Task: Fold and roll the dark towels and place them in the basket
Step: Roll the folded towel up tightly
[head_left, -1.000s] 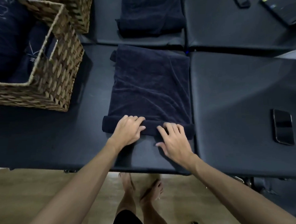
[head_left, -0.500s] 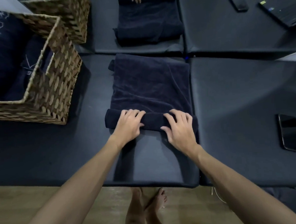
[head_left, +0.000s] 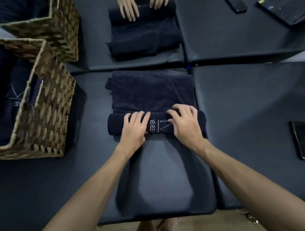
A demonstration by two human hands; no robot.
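A: Where's the dark towel [head_left: 152, 90]?

B: Middle of the padded black table [head_left: 254, 100], soft terry, its near end wound into a thick cylinder with pale stitched lettering showing between the hands; the far part lies flat and rectangular

A: And the grip?

B: The left hand [head_left: 134, 127] curls its fingers over the roll, left of the lettering; the right hand [head_left: 185, 124] curls over it on the right. Both hold the roll

A: The basket?

B: The woven basket [head_left: 46, 118], coarse and square-cornered, stands to the left, near the towel but apart, with dark towels inside. A second basket [head_left: 62, 26] sits behind it

A: Room to move?

B: Bare padding lies between the roll and the table's near edge. A phone [head_left: 304, 140] lies well to the right. Across a seam, another person's hands [head_left: 128, 5] rest on another towel [head_left: 145, 37]
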